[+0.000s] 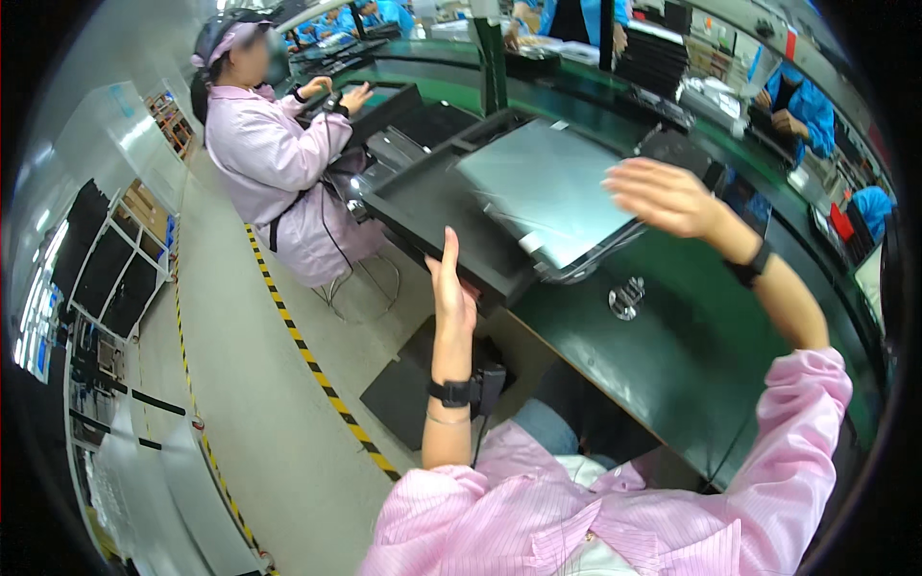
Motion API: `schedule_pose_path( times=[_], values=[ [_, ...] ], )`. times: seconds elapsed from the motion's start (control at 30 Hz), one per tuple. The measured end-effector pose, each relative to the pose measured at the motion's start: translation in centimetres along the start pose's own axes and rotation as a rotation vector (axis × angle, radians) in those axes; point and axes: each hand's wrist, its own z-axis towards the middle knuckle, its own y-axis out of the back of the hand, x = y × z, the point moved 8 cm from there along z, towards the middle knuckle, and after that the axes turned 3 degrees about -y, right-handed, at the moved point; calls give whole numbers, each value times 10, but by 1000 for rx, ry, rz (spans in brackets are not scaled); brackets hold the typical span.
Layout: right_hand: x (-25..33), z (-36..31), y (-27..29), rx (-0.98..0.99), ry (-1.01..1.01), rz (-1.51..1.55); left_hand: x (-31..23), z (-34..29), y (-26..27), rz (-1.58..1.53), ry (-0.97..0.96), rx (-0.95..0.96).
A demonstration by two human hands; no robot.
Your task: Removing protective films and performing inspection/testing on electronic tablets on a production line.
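Note:
A flat, shiny grey-green panel point(547, 184) lies tilted over a shallow black tray point(423, 206), its right part reaching past the tray. Pale tabs stick out along its edges. My left hand point(453, 293) is at the tray's near left edge, fingers stretched upward; part of it is hidden against the tray. Above the panel's right edge, my right hand point(663, 197) is open with its fingers extended and nothing in it. Whether it touches the panel I cannot tell.
A small metal fixture point(627, 299) stands on the green tabletop point(615, 350). At the left, a co-worker in pink point(274, 144) sits by another black tray point(389, 110). Black-and-yellow tape point(307, 360) marks the floor. Across the bench are stacked black trays point(653, 58) and workers in blue.

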Motion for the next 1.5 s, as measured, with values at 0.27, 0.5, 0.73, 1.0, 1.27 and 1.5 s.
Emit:
schedule_pose_path(
  times=[0.27,0.5,0.73,1.0,1.27,1.5],
  values=[
    [-23,35,-147,433,-206,220,-1,4,15,180,-105,-65],
    [-189,-148,-170,181,-1313,9,15,8,25,136,-63,-155],
    [-184,-205,-241,283,-1732,213,-5,-3,23,191,-113,-156],
    [-142,-171,-92,-153,-1697,225,-23,-50,11,132,-103,-152],
    [19,-264,148,-453,-1803,-35,-13,-109,-92,125,169,212],
    [199,-352,296,-582,-1988,-503,78,-171,-170,286,360,779]
  ],
)
